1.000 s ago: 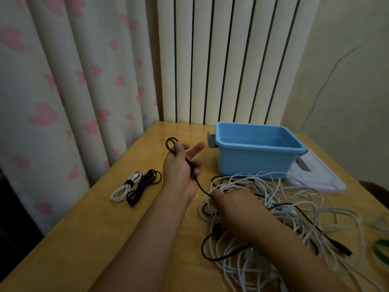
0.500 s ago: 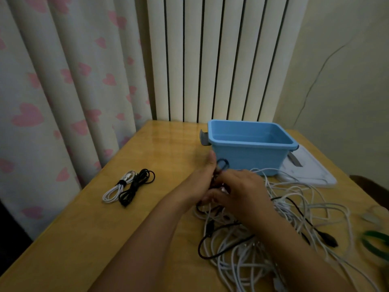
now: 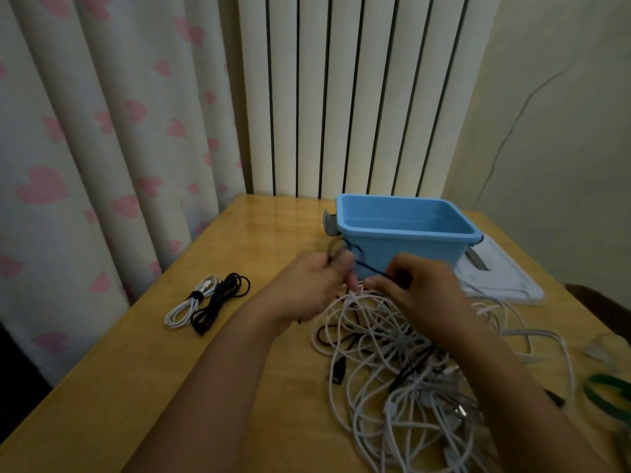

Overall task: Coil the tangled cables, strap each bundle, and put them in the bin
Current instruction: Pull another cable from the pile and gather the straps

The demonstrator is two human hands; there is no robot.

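- Cable, thin and black, is stretching between both hands at frame centre, just in front of the blue bin; its small loop is showing above the left fingers, blurred.
- Left hand is clenching around the looped end of that cable, fingers curled.
- Right hand is pinching the same cable at its fingertips, right of centre, directly above the tangle.
- Tangle of mostly white cables is lying on the wooden table in the lower right, with a few dark leads running through it.
- Bin is sitting open at centre right, its interior showing only blue.
- White coiled bundle and black coiled bundle are lying side by side, touching, at centre left, well apart from the tangle.
- White flat lid is lying just right of the bin.
- Green straps are lying at the right edge.
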